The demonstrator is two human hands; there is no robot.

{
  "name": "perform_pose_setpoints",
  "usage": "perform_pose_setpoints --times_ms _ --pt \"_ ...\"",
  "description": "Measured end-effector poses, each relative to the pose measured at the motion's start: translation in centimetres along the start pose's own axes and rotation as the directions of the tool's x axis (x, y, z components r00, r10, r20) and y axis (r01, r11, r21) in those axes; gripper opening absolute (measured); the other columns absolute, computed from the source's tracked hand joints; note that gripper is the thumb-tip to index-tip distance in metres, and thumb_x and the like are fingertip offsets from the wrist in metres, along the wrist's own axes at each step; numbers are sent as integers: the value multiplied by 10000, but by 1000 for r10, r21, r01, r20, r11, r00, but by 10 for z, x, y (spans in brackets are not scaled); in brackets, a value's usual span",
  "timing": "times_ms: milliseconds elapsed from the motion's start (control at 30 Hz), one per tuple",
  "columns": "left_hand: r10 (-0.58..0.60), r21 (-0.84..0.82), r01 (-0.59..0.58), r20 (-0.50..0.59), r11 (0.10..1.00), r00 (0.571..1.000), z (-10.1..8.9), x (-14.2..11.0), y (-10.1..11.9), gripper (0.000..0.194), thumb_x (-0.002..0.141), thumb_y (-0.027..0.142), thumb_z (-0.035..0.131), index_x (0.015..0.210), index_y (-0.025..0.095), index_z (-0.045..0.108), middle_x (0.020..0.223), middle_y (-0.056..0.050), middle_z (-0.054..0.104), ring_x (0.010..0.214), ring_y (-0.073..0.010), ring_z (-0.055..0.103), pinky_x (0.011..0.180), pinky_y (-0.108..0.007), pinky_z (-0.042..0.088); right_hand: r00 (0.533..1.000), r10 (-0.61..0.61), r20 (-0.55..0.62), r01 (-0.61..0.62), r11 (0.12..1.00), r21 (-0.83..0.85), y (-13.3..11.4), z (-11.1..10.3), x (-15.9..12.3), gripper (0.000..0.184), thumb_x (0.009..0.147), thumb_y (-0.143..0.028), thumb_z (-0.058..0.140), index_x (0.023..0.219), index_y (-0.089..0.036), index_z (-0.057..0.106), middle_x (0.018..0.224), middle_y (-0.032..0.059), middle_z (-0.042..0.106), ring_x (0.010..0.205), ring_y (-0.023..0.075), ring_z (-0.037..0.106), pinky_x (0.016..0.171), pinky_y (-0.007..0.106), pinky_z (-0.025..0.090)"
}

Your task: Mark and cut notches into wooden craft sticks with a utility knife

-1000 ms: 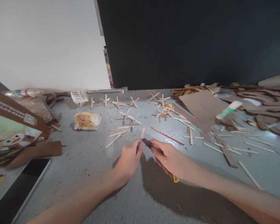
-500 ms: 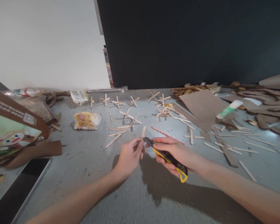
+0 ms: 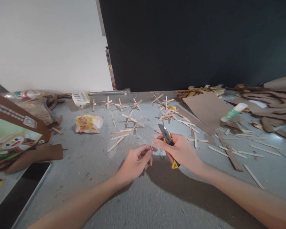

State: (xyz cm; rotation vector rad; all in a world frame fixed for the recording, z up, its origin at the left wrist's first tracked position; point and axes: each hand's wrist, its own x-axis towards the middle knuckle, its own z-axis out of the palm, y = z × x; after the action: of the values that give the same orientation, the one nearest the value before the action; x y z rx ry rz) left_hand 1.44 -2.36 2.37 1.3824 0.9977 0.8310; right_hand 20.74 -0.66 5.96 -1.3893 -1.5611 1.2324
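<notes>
Utility knife [image 3: 164, 132] was gripped in the right hand [image 3: 182, 151], dark head pointing away from the wearer. Left hand [image 3: 135, 162] pinched the lower end of a wooden stick [image 3: 154, 141] between thumb and fingers; right fingertips met its upper end. The stick was held between both hands, near crossed sticks [image 3: 133, 120] on the grey surface [image 3: 90, 178].

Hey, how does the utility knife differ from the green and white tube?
The utility knife is black and yellow; the tube is green and white. The knife is held in the right hand, while the tube lies among cardboard pieces, untouched. The knife's far end points leftward, the tube's rightward. Both are long and slim.
</notes>
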Motion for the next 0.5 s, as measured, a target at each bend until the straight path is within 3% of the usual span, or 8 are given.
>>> perform_pose_setpoints --times_ms 133,333,500 --pt "36 58 -35 -6 998 999 0 -2 1 466 954 590 547 978 156 716 610 39 498 510 -87 376 502 -229 305 1000 1 -1 -1 999 -36 2 0 4 402 831 -602 678 882 -205 636 425 -75 489 350 110 427 390 243 312" --pt "88 132 -76 -84 988 993 1 1 -2 390 926 531 582 874 162 699 677 15 539 619 -117 441 598 -249 340 998 -43 45 43 999 15 7 8 1 385 858 -588 642 752 -222 585 398 -83 435 328 90 386 361 223 276" --pt "29 134 -20 -69 991 997 2 1 -2 460 954 577 503 717 189 574 571 53 422 545 -104 369 556 -249 298 998 -62 32 60 996 64 12 14 -2 395 882 -574 632 711 -223 571 388 -76 439 326 84 368 351 217 263"
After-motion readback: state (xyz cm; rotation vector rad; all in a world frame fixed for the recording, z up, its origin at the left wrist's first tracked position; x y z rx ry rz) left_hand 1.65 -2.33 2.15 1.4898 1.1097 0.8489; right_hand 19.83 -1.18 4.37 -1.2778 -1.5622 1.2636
